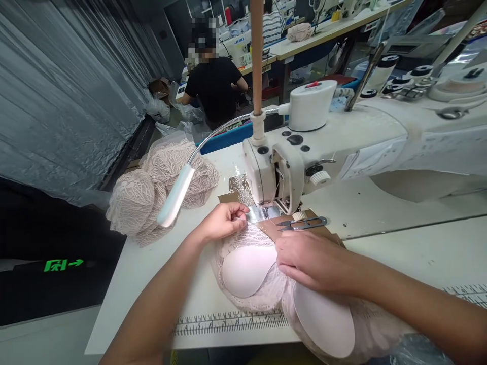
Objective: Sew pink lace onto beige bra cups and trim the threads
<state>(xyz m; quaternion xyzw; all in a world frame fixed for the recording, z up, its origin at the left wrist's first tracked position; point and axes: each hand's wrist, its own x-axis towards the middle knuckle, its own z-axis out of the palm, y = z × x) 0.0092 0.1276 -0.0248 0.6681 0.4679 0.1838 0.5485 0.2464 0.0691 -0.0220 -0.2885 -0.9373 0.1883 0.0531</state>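
A pale pink lace bra (249,271) with smooth padded cups lies in front of the sewing machine (266,167), one cup hanging over the table's front edge. Its upper lace edge is pinched by my left hand (227,221), close to the metal needle plate (258,213). My right hand (304,257) is closed on the bra between the two cups, its fingertips partly hidden. Just beyond the right hand, thread snips (304,223) rest on a brown cover sheet (272,229). The needle area is mostly hidden behind the machine head.
Stacked lace bra pieces (152,195) lie at the left, under a bendable lamp (177,195). A printed ruler (228,323) runs along the table's front edge. Behind the machine sits a person in a black shirt (215,88). Thread cones (384,71) stand at the back right.
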